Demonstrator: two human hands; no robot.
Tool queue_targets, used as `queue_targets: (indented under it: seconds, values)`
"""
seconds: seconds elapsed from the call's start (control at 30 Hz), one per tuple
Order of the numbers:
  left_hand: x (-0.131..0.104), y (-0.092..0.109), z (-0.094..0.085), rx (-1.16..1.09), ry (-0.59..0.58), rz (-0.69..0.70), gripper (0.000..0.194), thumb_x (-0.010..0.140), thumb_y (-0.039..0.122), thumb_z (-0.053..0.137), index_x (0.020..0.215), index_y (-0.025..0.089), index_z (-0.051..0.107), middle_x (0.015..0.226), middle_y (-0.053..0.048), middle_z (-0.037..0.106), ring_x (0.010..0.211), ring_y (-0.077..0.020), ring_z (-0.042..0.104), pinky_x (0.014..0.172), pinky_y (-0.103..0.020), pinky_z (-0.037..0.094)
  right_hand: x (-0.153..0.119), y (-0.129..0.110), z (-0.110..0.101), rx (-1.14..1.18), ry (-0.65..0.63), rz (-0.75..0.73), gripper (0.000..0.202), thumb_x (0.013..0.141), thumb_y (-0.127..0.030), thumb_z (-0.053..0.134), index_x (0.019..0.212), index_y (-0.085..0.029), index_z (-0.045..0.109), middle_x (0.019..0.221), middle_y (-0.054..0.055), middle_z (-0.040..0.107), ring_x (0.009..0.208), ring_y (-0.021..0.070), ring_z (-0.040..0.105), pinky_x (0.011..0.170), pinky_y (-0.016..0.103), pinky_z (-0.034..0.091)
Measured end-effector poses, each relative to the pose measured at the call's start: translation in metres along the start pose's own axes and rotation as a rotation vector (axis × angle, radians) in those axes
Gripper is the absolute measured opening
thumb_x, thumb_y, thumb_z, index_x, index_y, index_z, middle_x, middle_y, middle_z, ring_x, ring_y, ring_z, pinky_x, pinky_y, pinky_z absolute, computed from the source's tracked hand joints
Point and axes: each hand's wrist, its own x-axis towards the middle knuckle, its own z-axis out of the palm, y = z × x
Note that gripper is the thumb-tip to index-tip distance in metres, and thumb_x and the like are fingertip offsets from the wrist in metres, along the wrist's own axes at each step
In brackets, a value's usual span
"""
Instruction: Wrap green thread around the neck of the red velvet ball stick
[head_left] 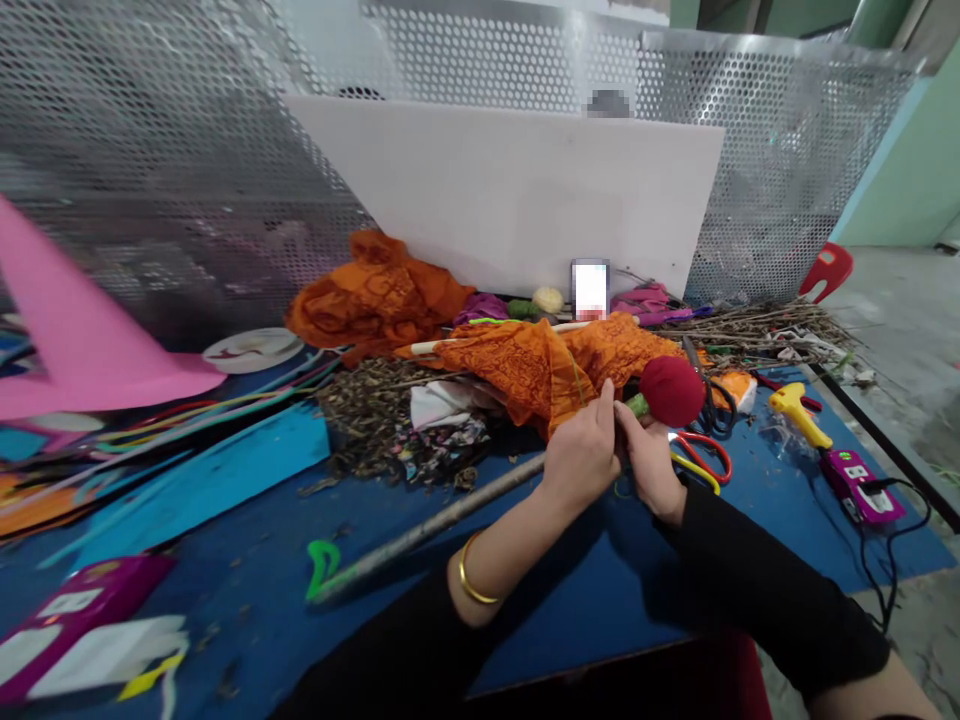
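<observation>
Perforated metal sheeting [187,150] stands behind our blue table [555,620], its far side partly covered by a smooth white board [517,190]. At the far left we see a pink cone with a flat brim [82,310], cut off by the edge; near left, a glossy purple box [82,610] is cut off too. Stiff blue sheet [225,480] lies beside crumbled dry plant matter [360,410] and, beyond, bunched orange cloth [382,300].

From near left, a rough grey stick [442,520] with a looped green end rises rightward into our left hand [583,450], which is wrapped around it; the stick's upper part is hidden there. Close against it, our right hand [651,455] sits under a round, matte red ball [673,391] with a green neck; its fingers are concealed, so we cannot tell whether it grips. Farther off, a phone screen [591,288] is pixelated. On the right lie overlapping scissors [701,460], hard to separate, then a yellow glue gun [801,415].
</observation>
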Motion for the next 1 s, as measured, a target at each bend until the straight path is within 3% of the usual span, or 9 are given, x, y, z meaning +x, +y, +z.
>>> queue_targets:
  seconds: [0.17, 0.3, 0.43, 0.6, 0.7, 0.8, 1.0]
  values:
    - [0.003, -0.004, -0.017, 0.032, -0.178, -0.126, 0.028, 0.085, 0.017, 0.044, 0.107, 0.013, 0.062, 0.097, -0.013, 0.073, 0.090, -0.0249, 0.069, 0.075, -0.030, 0.049, -0.004, -0.002, 0.003, 0.049, -0.029, -0.034, 0.031, 0.072, -0.044, 0.073, 0.062, -0.019, 0.057, 0.059, -0.004, 0.056, 0.058, 0.0114, 0.052, 0.058, 0.024, 0.043]
    - [0.007, -0.013, -0.031, -0.012, -0.335, -0.163, 0.020, 0.079, 0.019, 0.049, 0.092, 0.020, 0.064, 0.090, -0.008, 0.074, 0.087, -0.0251, 0.069, 0.068, -0.029, 0.045, -0.007, 0.000, 0.006, 0.095, -0.084, -0.019, 0.028, 0.073, -0.044, 0.073, 0.066, -0.018, 0.063, 0.066, -0.001, 0.063, 0.063, 0.0135, 0.057, 0.063, 0.025, 0.046]
    - [0.009, -0.025, -0.034, -0.128, -0.417, -0.170, 0.016, 0.073, 0.015, 0.051, 0.081, 0.020, 0.064, 0.087, -0.007, 0.074, 0.085, -0.0251, 0.068, 0.065, -0.028, 0.042, -0.010, 0.000, 0.007, 0.118, -0.093, 0.063, 0.031, 0.070, -0.046, 0.075, 0.068, -0.017, 0.065, 0.067, 0.000, 0.066, 0.062, 0.0141, 0.058, 0.064, 0.026, 0.047]
    - [0.006, -0.034, -0.027, -0.255, -0.430, -0.118, 0.014, 0.077, 0.017, 0.053, 0.088, 0.020, 0.062, 0.089, -0.004, 0.072, 0.083, -0.0208, 0.067, 0.069, -0.026, 0.043, -0.012, -0.002, 0.005, 0.083, -0.104, 0.064, 0.035, 0.071, -0.050, 0.073, 0.066, -0.016, 0.064, 0.062, 0.000, 0.063, 0.060, 0.0137, 0.056, 0.061, 0.026, 0.045]
    - [0.006, -0.038, -0.024, -0.354, -0.431, -0.092, 0.013, 0.082, 0.030, 0.057, 0.089, 0.020, 0.061, 0.087, -0.003, 0.071, 0.080, -0.0202, 0.065, 0.068, -0.026, 0.044, -0.012, -0.003, 0.005, 0.080, -0.094, 0.067, 0.036, 0.069, -0.050, 0.074, 0.064, -0.017, 0.063, 0.060, 0.000, 0.063, 0.059, 0.0143, 0.057, 0.058, 0.026, 0.044]
    - [0.007, -0.043, -0.024, -0.412, -0.449, -0.065, 0.025, 0.087, 0.042, 0.052, 0.089, 0.019, 0.061, 0.089, -0.004, 0.070, 0.081, -0.0211, 0.064, 0.071, -0.028, 0.046, -0.014, -0.004, 0.005, 0.096, -0.114, 0.083, 0.035, 0.069, -0.050, 0.074, 0.064, -0.017, 0.063, 0.058, 0.000, 0.062, 0.058, 0.0141, 0.057, 0.056, 0.026, 0.043]
    - [0.005, -0.050, -0.024, -0.391, -0.501, -0.004, 0.026, 0.092, 0.037, 0.044, 0.096, 0.018, 0.062, 0.099, -0.007, 0.071, 0.087, -0.0221, 0.065, 0.077, -0.031, 0.047, -0.015, -0.004, 0.004, 0.080, -0.114, 0.095, 0.038, 0.069, -0.050, 0.074, 0.060, -0.018, 0.058, 0.051, -0.004, 0.054, 0.052, 0.0117, 0.050, 0.053, 0.025, 0.040]
